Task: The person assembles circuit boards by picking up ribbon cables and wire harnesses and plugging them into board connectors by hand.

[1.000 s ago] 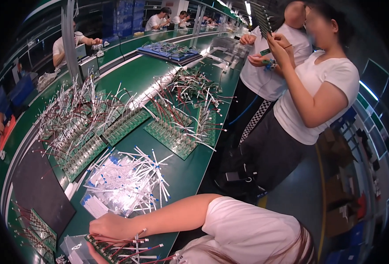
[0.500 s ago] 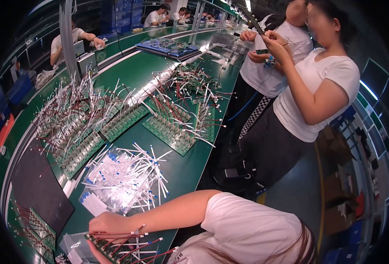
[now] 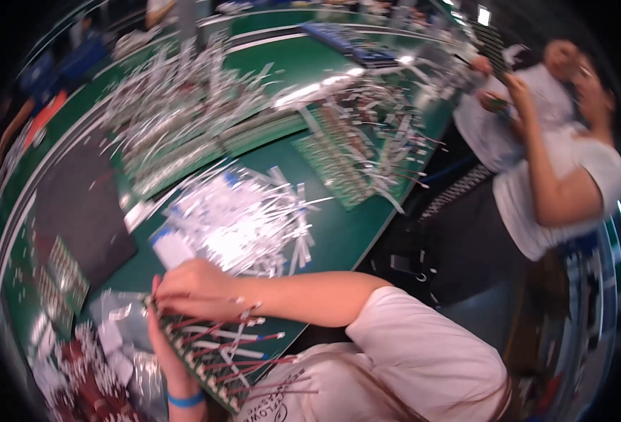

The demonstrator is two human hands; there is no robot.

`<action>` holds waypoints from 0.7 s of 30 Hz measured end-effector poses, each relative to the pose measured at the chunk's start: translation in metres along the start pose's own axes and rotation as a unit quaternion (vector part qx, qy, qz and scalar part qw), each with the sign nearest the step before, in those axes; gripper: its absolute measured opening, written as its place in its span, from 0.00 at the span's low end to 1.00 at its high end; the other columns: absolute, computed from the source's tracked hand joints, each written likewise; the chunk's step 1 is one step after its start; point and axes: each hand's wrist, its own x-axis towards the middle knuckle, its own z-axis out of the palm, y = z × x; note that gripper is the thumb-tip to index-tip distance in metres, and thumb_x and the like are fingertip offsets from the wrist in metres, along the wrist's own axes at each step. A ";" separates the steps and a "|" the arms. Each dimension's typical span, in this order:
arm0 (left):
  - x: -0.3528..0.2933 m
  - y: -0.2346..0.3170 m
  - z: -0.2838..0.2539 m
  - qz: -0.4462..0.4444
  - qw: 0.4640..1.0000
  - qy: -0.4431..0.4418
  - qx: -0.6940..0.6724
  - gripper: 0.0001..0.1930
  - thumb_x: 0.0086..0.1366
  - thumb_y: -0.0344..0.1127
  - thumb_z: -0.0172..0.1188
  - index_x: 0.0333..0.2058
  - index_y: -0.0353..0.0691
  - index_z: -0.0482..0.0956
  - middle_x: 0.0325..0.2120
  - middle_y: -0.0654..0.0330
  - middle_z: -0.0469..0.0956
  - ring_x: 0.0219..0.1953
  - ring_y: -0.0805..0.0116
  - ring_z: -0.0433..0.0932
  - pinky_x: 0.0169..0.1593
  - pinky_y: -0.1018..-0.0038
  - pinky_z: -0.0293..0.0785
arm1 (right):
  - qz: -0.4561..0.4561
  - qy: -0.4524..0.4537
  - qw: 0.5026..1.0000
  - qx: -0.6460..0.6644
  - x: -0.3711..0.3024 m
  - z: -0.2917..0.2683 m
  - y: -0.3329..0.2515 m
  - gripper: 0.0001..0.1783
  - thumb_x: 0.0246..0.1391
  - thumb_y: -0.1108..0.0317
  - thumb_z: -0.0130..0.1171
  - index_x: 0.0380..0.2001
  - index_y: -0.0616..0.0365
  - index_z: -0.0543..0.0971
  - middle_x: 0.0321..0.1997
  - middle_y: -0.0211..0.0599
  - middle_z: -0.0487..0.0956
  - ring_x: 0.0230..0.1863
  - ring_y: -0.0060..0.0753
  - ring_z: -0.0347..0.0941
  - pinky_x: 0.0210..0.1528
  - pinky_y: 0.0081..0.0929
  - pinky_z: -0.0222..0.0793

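Note:
A long green circuit board (image 3: 208, 376) with red-brown and white wires standing off it is tilted close to my body. My left hand (image 3: 168, 355), with a blue band at its wrist, grips the board along its left edge. At the board's far end, the fingers of my right hand (image 3: 198, 287) are closed together; what they pinch is hidden. Just beyond lies a pile of white flat cables (image 3: 243, 218) with blue ends, spread on a plastic bag.
Wired board panels (image 3: 177, 158) stand at the back left, more boards (image 3: 349, 151) at the back right. A black mat (image 3: 82, 204), a small board (image 3: 63, 281), clear bags (image 3: 124, 309) and a bundle of red-brown wires (image 3: 89, 373) lie left. Two people (image 3: 563, 162) stand to the right.
My view has swung down and left, smearing the picture. The board and both hands show higher in it; my left wrist and the red-brown wire bundle have come into sight.

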 end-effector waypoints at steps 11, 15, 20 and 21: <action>-0.007 0.027 -0.017 0.043 0.974 0.016 -0.221 0.36 0.64 0.62 0.34 0.59 0.39 0.57 0.58 0.51 0.61 0.59 0.56 0.60 0.63 0.58 0.53 | 0.115 0.066 0.989 -0.061 0.004 -0.004 0.009 0.28 0.44 0.57 0.65 0.47 0.58 0.70 0.45 0.45 0.73 0.50 0.42 0.66 0.52 0.32 0.60; -0.012 0.018 -0.007 0.093 0.976 0.020 -0.198 0.39 0.63 0.64 0.32 0.62 0.39 0.51 0.62 0.54 0.53 0.64 0.58 0.50 0.67 0.60 0.42 | 0.432 -0.227 0.810 0.325 0.010 -0.007 -0.009 0.20 0.53 0.61 0.58 0.43 0.63 0.69 0.34 0.36 0.76 0.33 0.24 0.72 0.34 0.23 0.68; -0.015 0.017 0.017 0.141 0.981 0.042 -0.125 0.38 0.64 0.64 0.28 0.63 0.40 0.50 0.62 0.53 0.53 0.63 0.54 0.52 0.66 0.59 0.43 | 0.410 -0.210 0.821 0.338 0.004 0.000 0.002 0.12 0.53 0.67 0.56 0.38 0.62 0.71 0.31 0.30 0.75 0.30 0.18 0.70 0.29 0.19 0.67; -0.014 0.018 0.025 0.138 0.982 0.043 -0.122 0.38 0.64 0.64 0.28 0.63 0.40 0.50 0.62 0.53 0.53 0.63 0.54 0.52 0.66 0.59 0.43 | 0.412 -0.199 0.833 0.310 0.003 -0.003 0.002 0.10 0.53 0.69 0.56 0.37 0.62 0.72 0.31 0.30 0.75 0.31 0.18 0.70 0.28 0.20 0.67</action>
